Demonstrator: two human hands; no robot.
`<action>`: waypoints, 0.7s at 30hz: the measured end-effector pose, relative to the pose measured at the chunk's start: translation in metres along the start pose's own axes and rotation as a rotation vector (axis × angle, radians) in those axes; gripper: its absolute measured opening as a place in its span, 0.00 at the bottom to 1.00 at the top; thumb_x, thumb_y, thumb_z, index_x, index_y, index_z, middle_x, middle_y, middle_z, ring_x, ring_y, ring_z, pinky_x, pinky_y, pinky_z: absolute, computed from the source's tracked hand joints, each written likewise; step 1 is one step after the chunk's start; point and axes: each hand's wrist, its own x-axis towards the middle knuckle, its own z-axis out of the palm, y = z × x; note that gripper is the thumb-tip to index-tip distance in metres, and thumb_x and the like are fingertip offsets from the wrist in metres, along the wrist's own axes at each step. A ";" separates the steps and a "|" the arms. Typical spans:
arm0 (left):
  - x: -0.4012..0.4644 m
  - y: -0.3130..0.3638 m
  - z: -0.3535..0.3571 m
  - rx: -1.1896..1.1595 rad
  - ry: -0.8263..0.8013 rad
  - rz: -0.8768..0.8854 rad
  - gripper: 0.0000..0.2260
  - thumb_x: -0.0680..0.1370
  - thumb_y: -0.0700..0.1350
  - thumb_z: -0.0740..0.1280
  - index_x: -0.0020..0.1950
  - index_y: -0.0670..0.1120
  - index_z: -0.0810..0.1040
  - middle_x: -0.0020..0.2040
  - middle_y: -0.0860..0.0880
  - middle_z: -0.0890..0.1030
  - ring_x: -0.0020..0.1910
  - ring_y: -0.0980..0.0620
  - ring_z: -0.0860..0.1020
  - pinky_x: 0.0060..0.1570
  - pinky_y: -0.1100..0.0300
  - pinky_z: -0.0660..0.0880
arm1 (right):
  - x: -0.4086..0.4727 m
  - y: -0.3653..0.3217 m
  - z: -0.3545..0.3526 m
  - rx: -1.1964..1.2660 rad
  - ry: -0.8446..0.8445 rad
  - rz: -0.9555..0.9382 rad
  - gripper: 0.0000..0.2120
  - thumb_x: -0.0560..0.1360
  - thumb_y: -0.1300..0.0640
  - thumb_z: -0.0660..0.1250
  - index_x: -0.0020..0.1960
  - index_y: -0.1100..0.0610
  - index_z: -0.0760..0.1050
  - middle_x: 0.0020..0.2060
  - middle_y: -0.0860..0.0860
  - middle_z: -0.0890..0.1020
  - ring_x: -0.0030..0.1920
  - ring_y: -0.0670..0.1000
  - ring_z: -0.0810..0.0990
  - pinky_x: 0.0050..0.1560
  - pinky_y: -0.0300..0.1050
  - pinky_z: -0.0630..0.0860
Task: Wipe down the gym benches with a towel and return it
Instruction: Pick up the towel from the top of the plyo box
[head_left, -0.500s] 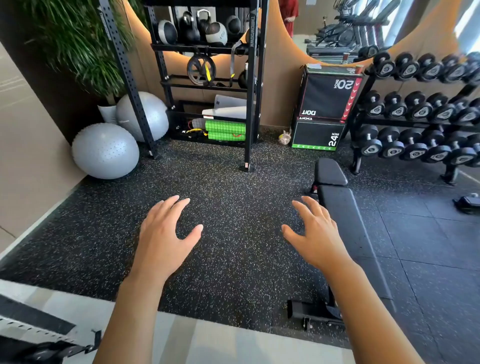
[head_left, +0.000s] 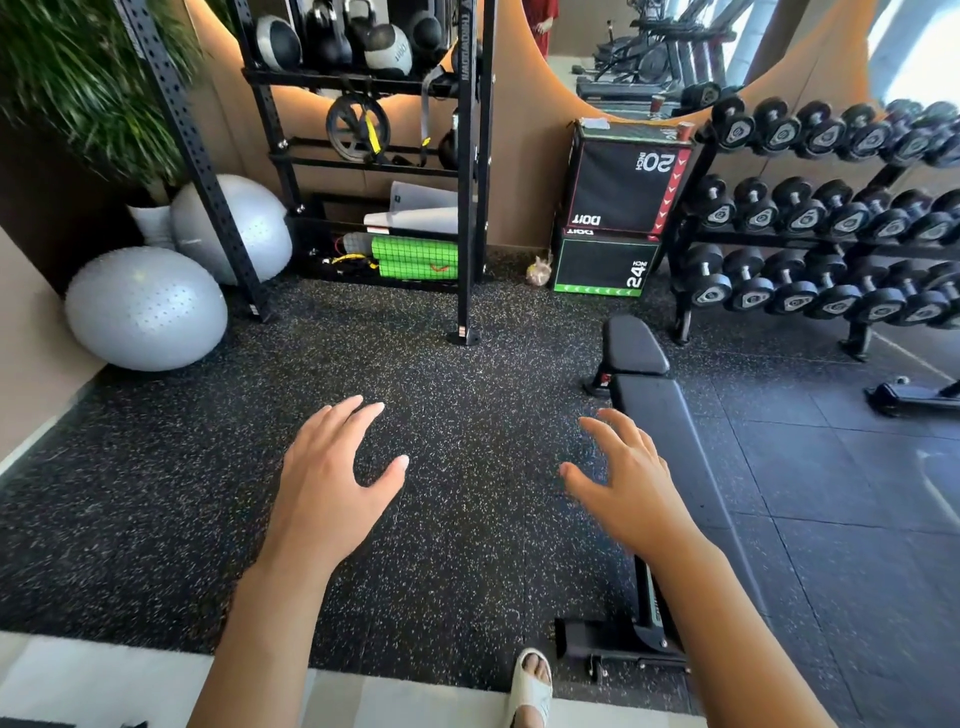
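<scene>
The view has edged forward since the earlier frame, and a foot in a white sandal (head_left: 530, 688) now shows at the bottom edge. Both hands hover palm-down over the speckled rubber floor (head_left: 156, 493), each grip released with fingers spread: left hand (head_left: 332, 483), right hand (head_left: 631, 486). The black gym bench (head_left: 670, 431) stretches away beside the right hand. No towel is visible. Beyond stand grey exercise balls (head_left: 145, 306), a storage rack (head_left: 363, 156), stacked plyo boxes (head_left: 618, 208) and a dumbbell rack (head_left: 831, 218).
</scene>
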 end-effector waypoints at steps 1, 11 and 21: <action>0.013 0.001 0.005 0.007 0.002 0.001 0.29 0.80 0.60 0.68 0.80 0.56 0.67 0.81 0.56 0.64 0.82 0.51 0.58 0.80 0.39 0.62 | 0.013 0.003 0.001 0.005 -0.004 0.001 0.33 0.78 0.34 0.62 0.79 0.44 0.62 0.80 0.43 0.59 0.80 0.50 0.57 0.76 0.61 0.61; 0.166 0.031 0.052 0.045 0.005 0.011 0.29 0.80 0.60 0.68 0.80 0.56 0.67 0.81 0.55 0.65 0.81 0.51 0.60 0.79 0.41 0.63 | 0.172 0.044 -0.016 0.009 -0.025 -0.019 0.34 0.78 0.34 0.61 0.80 0.44 0.61 0.80 0.44 0.58 0.80 0.50 0.55 0.76 0.61 0.61; 0.291 0.042 0.089 0.064 -0.025 0.023 0.30 0.80 0.61 0.67 0.80 0.56 0.67 0.82 0.56 0.64 0.82 0.51 0.58 0.81 0.41 0.61 | 0.300 0.071 -0.014 0.041 -0.038 -0.020 0.33 0.79 0.35 0.62 0.80 0.45 0.60 0.80 0.44 0.58 0.80 0.49 0.54 0.77 0.61 0.60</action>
